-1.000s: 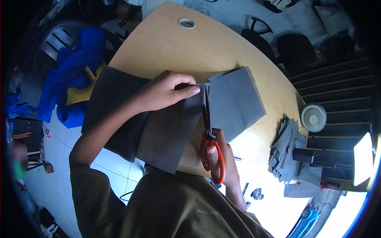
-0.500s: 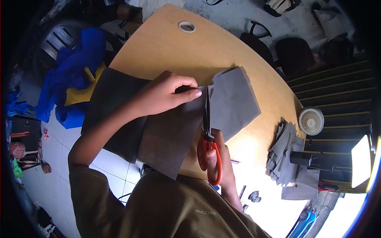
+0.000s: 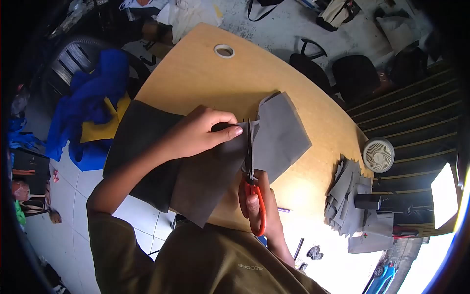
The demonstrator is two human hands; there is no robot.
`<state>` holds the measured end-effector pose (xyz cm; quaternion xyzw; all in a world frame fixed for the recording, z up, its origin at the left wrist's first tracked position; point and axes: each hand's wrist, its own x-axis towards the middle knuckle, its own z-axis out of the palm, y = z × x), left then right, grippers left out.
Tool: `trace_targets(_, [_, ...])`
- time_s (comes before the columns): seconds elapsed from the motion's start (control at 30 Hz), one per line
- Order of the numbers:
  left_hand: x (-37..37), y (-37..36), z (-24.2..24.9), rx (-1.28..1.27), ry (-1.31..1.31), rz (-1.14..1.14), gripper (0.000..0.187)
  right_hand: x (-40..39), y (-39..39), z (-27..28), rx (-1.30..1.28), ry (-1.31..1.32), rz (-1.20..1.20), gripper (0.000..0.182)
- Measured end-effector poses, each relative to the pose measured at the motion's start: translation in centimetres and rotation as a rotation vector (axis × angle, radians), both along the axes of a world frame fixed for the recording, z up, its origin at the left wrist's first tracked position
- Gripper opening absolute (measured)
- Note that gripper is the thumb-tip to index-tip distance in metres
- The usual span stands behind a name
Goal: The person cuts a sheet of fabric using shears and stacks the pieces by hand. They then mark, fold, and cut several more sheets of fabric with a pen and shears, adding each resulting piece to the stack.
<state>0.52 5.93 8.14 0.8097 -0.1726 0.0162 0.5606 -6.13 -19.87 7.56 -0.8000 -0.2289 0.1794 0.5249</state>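
My left hand [image 3: 208,130] pinches the upper edge of a dark grey fabric [image 3: 203,181] between thumb and fingers. My right hand [image 3: 264,210] is closed round the red handles of a pair of scissors [image 3: 249,152], whose dark blades point away from me at the fabric beside my left fingertips. To the right of the blades lies a lighter grey part of the fabric [image 3: 284,132] with several layered edges. A darker fabric sheet [image 3: 142,147] lies under my left forearm and hangs over the table's edge.
The wooden table [image 3: 196,68] carries a roll of tape [image 3: 224,51] at its far end. At the right are a stack of grey fabric pieces [image 3: 342,196], a small fan [image 3: 378,155] and a black box [image 3: 367,201]. Blue cloth [image 3: 93,83] lies at the left.
The view has shifted, so the table sits slightly lower in it. The scissor blades look closer together than before. My left hand still pinches the fabric.
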Motion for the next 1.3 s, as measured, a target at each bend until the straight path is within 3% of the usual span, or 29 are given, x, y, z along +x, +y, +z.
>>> trace_targets(0.5, [-0.4,-0.5,0.8,-0.029,0.032,0.013,0.035,-0.2,-0.2,0.1,0.004,-0.014,-0.032,0.067])
trace_targets(0.6, [-0.6,-0.4,1.9,0.037,0.087,0.001,0.035,-0.3,-0.2,0.0,0.012,-0.049,-0.06,0.061])
trace_targets(0.73, [-0.5,-0.6,0.7,-0.023,0.049,0.035,0.035,-0.3,-0.2,-0.2,-0.033,0.092,-0.257,0.047])
trace_targets(0.83, [0.1,0.0,-0.3,0.03,0.044,0.045,0.035,0.2,-1.1,-0.9,0.055,0.069,-0.237,0.048])
trace_targets(1.13, [0.5,-0.4,-0.1,0.176,0.053,0.037,0.029,-0.6,-2.7,0.1,0.216,0.134,-0.114,0.08])
trace_targets(1.23, [1.0,0.8,0.5,0.294,0.121,-0.018,0.027,-0.6,-3.3,-1.2,0.408,0.038,-0.103,0.069])
trace_targets(1.3, [1.4,1.7,-0.2,0.361,0.198,-0.052,0.025,-0.6,-4.5,-0.6,0.372,0.029,-0.099,0.068])
